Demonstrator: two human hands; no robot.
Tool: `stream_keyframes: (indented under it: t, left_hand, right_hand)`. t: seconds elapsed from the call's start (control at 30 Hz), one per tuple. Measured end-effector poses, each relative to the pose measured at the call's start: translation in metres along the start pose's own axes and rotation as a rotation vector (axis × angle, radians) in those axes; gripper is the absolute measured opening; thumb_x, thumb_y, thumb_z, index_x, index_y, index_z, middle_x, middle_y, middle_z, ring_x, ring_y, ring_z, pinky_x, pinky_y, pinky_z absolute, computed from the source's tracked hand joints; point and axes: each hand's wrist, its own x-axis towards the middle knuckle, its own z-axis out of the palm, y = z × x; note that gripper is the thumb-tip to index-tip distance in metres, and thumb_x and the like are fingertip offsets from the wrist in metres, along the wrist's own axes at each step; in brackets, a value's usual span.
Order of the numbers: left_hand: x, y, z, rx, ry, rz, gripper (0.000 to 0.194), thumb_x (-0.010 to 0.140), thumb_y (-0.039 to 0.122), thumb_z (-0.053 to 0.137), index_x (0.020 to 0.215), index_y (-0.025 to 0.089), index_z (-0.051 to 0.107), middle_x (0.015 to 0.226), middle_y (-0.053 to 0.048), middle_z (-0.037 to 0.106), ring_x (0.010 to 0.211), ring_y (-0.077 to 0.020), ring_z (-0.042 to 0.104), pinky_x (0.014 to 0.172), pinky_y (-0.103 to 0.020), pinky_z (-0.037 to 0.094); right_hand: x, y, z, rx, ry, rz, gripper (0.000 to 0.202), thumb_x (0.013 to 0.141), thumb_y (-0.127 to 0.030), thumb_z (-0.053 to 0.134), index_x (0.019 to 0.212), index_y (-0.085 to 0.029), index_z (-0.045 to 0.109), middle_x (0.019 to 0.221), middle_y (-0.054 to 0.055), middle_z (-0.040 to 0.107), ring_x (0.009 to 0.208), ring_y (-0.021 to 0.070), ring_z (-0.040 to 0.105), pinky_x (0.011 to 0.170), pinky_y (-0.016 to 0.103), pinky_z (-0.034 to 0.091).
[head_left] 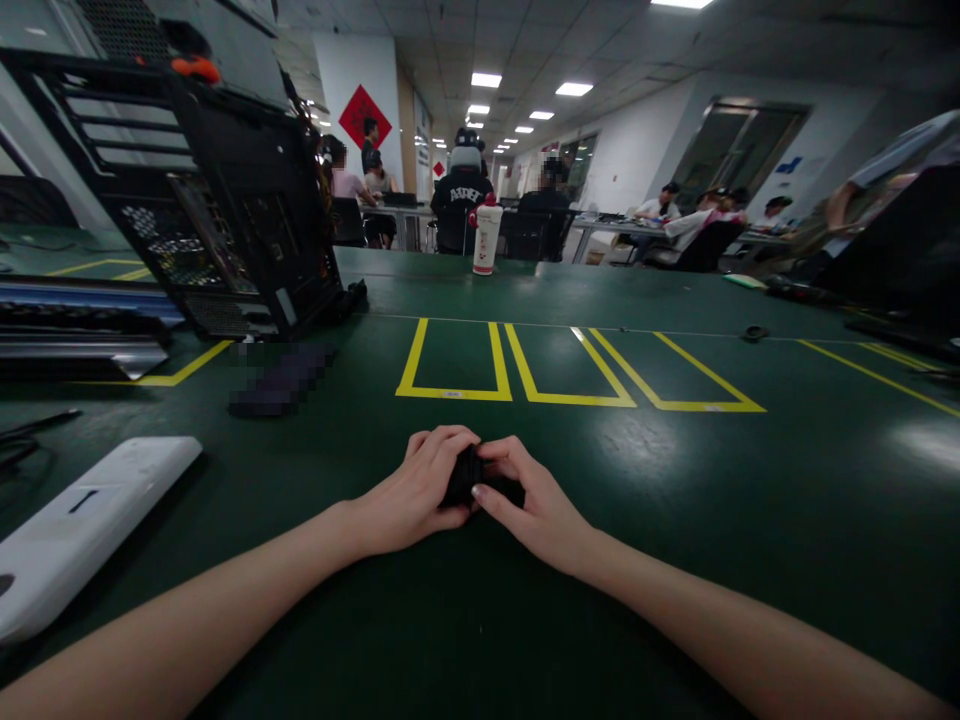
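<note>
Near the middle of the green table (337, 620), a small black object (463, 478) sits between my two hands. My left hand (420, 485) is wrapped round its left side, with the fingers over the top and the thumb along the near side. On the right, my right hand (536, 505) has its fingers and thumb closed on the object's other side. Much of the object is hidden by my fingers, and its exact kind cannot be made out.
Yellow tape outlines (454, 394) lie beyond my hands. A black computer case (247, 220) stands at the back left, near a pixelated dark item (281, 385). At the left lies a white device (97, 520). A cup (486, 240) stands farther back; people sit beyond.
</note>
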Motion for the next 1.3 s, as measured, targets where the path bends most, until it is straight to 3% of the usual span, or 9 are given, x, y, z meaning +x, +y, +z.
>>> stream_keyframes:
  t: [0.2,0.37,0.53,0.8,1.0,1.1,1.3]
  left_hand:
    - [0.000,-0.005,0.006,0.020,0.041,0.018,0.061,0.075,0.018,0.059,0.124,0.021,0.022,0.122,-0.011,0.040,0.118,-0.0253,0.035,0.097,-0.043,0.027]
    - [0.000,-0.002,0.001,0.006,-0.008,-0.013,0.060,0.076,0.021,0.059,0.124,0.020,0.023,0.127,-0.011,0.038,0.118,-0.0250,0.036,0.098,-0.044,0.026]
    - [0.000,-0.003,0.001,-0.004,0.011,-0.007,0.059,0.073,0.018,0.060,0.121,0.022,0.026,0.120,-0.010,0.042,0.114,-0.0259,0.039,0.095,-0.044,0.029]
    - [0.003,0.003,-0.005,0.001,-0.016,-0.004,0.056,0.076,0.020,0.059,0.121,0.021,0.026,0.119,-0.011,0.043,0.113,-0.0254,0.041,0.094,-0.044,0.030]
    - [0.002,0.001,-0.003,0.006,0.005,-0.019,0.058,0.074,0.019,0.061,0.121,0.021,0.027,0.119,-0.010,0.043,0.112,-0.0258,0.042,0.093,-0.044,0.031]
    - [0.002,0.001,-0.002,0.018,-0.003,-0.006,0.057,0.073,0.016,0.059,0.120,0.019,0.026,0.120,-0.012,0.042,0.114,-0.0259,0.040,0.095,-0.044,0.030]
    - [0.003,0.003,-0.003,0.030,-0.018,-0.008,0.059,0.074,0.016,0.060,0.122,0.020,0.024,0.121,-0.012,0.042,0.115,-0.0261,0.039,0.094,-0.045,0.030]
  right_hand:
    - [0.001,0.004,0.002,-0.023,0.057,-0.038,0.022,0.080,-0.017,0.053,0.100,-0.022,0.046,0.100,0.003,0.050,0.093,0.0159,0.052,0.086,0.037,0.047]
    - [0.002,0.000,0.000,-0.010,0.001,0.048,0.030,0.082,-0.021,0.051,0.110,-0.021,0.041,0.107,0.005,0.049,0.097,0.0176,0.052,0.085,0.038,0.047]
    - [0.001,0.000,0.000,0.022,-0.037,0.029,0.025,0.081,-0.020,0.052,0.105,-0.021,0.043,0.103,0.005,0.050,0.095,0.0176,0.053,0.084,0.038,0.047]
    - [0.002,0.002,0.002,-0.024,0.075,-0.033,0.016,0.081,-0.019,0.051,0.096,-0.022,0.048,0.101,0.003,0.051,0.094,0.0169,0.052,0.085,0.038,0.046]
    - [0.002,-0.001,0.001,0.055,-0.015,0.073,0.027,0.084,-0.022,0.049,0.110,-0.021,0.042,0.108,0.006,0.051,0.098,0.0179,0.053,0.084,0.039,0.048]
    - [0.001,-0.002,0.000,0.009,-0.031,0.012,0.025,0.082,-0.020,0.051,0.105,-0.021,0.044,0.102,0.005,0.052,0.094,0.0171,0.054,0.085,0.038,0.047]
    - [0.000,-0.001,-0.001,-0.142,0.077,-0.132,0.018,0.080,-0.017,0.054,0.096,-0.022,0.049,0.105,0.004,0.049,0.099,0.0181,0.049,0.088,0.039,0.043]
